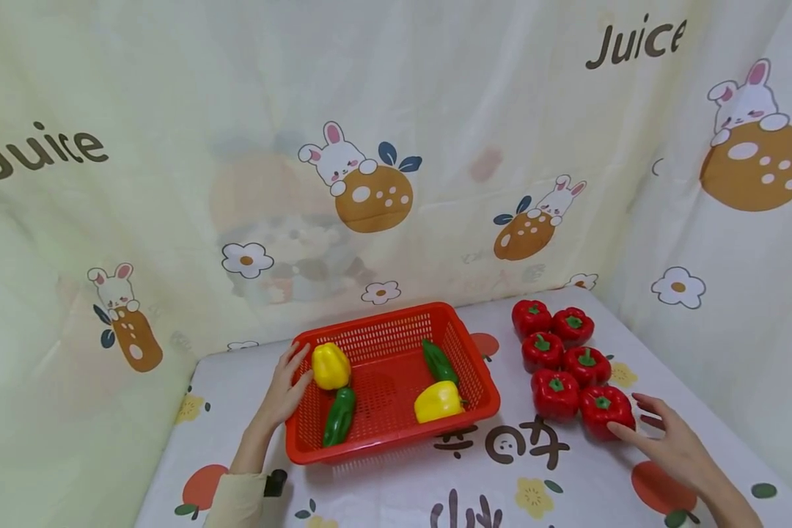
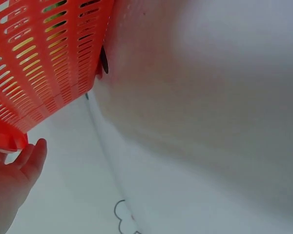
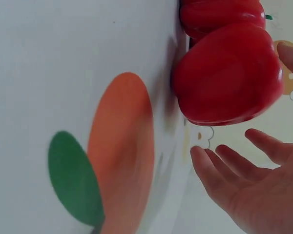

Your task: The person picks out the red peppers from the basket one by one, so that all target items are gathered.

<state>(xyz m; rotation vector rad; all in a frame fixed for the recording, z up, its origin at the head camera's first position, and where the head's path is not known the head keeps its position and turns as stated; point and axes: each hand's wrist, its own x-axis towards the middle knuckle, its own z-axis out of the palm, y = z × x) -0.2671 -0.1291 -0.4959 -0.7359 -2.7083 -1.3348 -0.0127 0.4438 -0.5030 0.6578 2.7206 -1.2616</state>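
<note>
A red plastic basket holds two yellow bell peppers and two green peppers. My left hand rests at its left rim, fingers fairly straight; in the left wrist view, fingers show beside the rim's outer side. Several red bell peppers stand grouped right of the basket. Around the nearest red bell pepper my right hand is spread, thumb at its front and fingers to its right. The right wrist view shows a gap between fingers and pepper.
A white printed cloth covers the table. Pale curtains with rabbit prints hang behind and at both sides. A small black object shows beside the left wrist.
</note>
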